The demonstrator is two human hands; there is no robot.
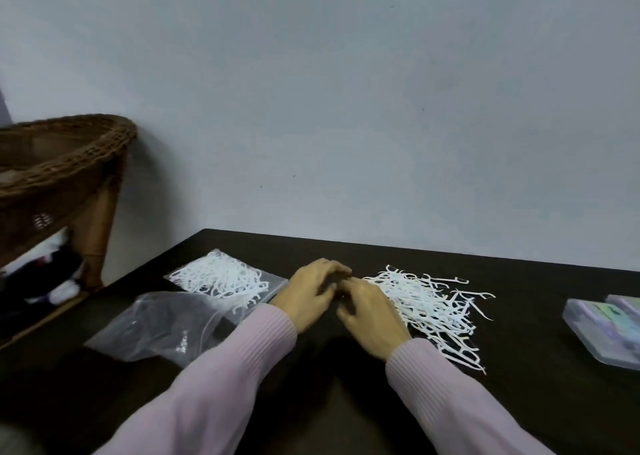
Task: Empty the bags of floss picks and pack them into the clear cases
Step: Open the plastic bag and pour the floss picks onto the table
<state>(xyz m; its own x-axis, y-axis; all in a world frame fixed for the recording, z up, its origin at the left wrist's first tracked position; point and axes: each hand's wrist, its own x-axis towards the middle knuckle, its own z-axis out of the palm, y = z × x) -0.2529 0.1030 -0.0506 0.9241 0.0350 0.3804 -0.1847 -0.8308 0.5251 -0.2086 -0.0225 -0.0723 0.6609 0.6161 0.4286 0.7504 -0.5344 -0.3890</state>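
The left hand [313,293] and right hand [369,310] meet on the dark table [536,402], fingers curled together; whether they hold anything I cannot tell. The loose floss picks [433,310] lie just right of the right hand. A full bag [225,278] and an empty bag [156,326] lie left, the clear cases [606,330] far right.
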